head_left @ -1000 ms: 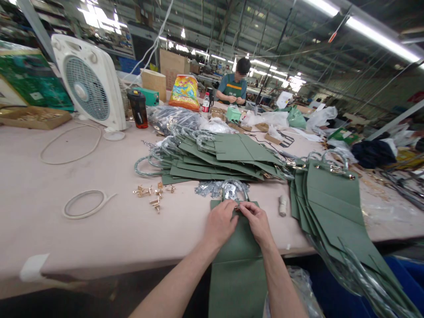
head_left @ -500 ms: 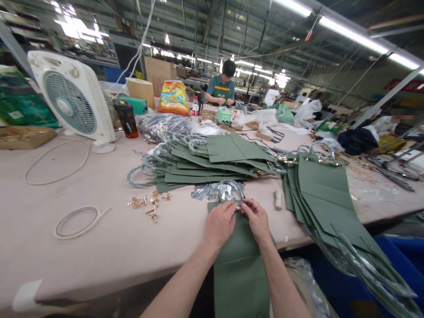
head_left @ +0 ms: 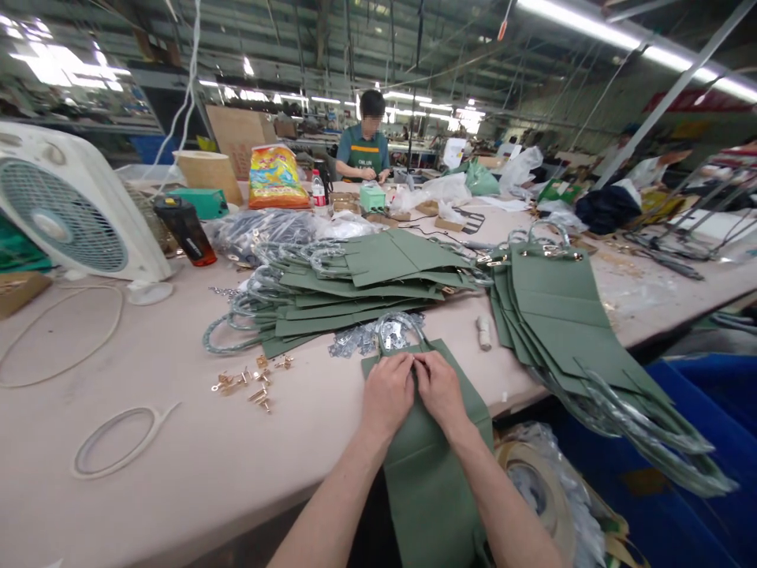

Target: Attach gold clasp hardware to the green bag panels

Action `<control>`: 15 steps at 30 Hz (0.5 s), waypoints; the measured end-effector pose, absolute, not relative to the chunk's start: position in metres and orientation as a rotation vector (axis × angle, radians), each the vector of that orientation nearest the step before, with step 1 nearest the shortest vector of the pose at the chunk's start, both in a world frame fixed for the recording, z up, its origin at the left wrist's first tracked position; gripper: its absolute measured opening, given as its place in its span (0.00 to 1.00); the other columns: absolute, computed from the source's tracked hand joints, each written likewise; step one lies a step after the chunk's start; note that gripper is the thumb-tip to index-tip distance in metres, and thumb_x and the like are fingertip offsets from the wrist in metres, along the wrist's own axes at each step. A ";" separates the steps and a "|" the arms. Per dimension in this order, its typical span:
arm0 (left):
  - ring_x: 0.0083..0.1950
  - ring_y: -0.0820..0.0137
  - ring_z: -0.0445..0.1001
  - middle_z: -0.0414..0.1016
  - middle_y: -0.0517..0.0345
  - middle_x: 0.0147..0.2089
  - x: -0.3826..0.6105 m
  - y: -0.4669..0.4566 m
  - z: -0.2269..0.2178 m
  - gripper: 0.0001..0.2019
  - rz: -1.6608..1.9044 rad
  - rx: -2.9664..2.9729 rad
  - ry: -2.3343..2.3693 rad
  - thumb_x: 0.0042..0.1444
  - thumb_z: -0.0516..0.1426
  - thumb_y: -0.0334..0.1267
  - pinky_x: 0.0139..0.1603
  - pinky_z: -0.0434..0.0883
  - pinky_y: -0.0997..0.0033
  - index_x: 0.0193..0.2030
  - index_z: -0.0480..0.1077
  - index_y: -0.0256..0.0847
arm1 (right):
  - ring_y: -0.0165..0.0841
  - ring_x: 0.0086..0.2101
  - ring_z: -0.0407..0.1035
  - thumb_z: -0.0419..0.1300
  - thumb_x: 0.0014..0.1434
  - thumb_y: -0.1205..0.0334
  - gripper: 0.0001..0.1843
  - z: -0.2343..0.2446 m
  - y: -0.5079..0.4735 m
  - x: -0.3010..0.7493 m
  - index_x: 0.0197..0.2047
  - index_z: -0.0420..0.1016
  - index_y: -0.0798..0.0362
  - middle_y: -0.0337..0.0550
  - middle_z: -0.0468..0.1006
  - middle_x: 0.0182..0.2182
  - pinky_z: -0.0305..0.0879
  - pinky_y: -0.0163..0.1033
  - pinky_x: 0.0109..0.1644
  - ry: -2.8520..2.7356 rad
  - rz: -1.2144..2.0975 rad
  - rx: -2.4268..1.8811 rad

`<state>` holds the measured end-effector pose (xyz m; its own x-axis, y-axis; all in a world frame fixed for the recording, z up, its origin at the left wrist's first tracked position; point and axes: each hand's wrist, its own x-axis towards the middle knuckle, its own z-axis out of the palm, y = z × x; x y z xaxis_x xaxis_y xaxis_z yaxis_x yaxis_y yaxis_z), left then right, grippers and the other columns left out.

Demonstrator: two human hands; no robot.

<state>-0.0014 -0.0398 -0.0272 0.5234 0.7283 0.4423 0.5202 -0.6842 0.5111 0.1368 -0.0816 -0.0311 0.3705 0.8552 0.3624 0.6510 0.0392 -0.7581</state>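
Observation:
A green bag panel point(head_left: 429, 481) with a plastic-wrapped loop handle point(head_left: 399, 319) lies over the table edge in front of me. My left hand point(head_left: 387, 390) and my right hand point(head_left: 438, 386) meet on its upper part, just below the handle. The fingers of both are bent and pinched together, fingertips touching or nearly so. Whatever sits between them is hidden. Past the handle lies a heap of small silver metal plates point(head_left: 355, 339). Gold metal fittings point(head_left: 259, 386) are scattered to the left of my hands.
A stack of green panels point(head_left: 355, 292) lies behind my hands; more panels point(head_left: 559, 292) hang over the table edge at right. A fan point(head_left: 71, 205), a tumbler point(head_left: 186, 229) and a tape roll point(head_left: 118, 442) are at left. Across the table a person point(head_left: 363, 146) works.
My view has turned rightward, so the scene shifts left. My hands have drawn together on the panel; the right hand's fingers, earlier raised and apart from the left, now meet them.

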 end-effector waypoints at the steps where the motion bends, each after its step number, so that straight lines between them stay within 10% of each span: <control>1: 0.58 0.59 0.75 0.79 0.51 0.59 -0.001 -0.039 -0.027 0.16 0.933 2.455 1.035 0.68 0.54 0.30 0.60 0.73 0.54 0.58 0.75 0.43 | 0.42 0.43 0.75 0.53 0.69 0.55 0.16 -0.030 -0.082 0.137 0.45 0.83 0.47 0.49 0.82 0.40 0.70 0.46 0.53 -1.369 0.258 -1.679; 15: 0.49 0.65 0.81 0.84 0.57 0.48 0.003 -0.027 -0.023 0.11 0.920 2.398 1.121 0.73 0.53 0.37 0.51 0.76 0.65 0.47 0.78 0.45 | 0.40 0.39 0.75 0.54 0.68 0.59 0.13 -0.030 -0.085 0.140 0.44 0.81 0.48 0.46 0.81 0.38 0.70 0.44 0.47 -1.392 0.247 -1.671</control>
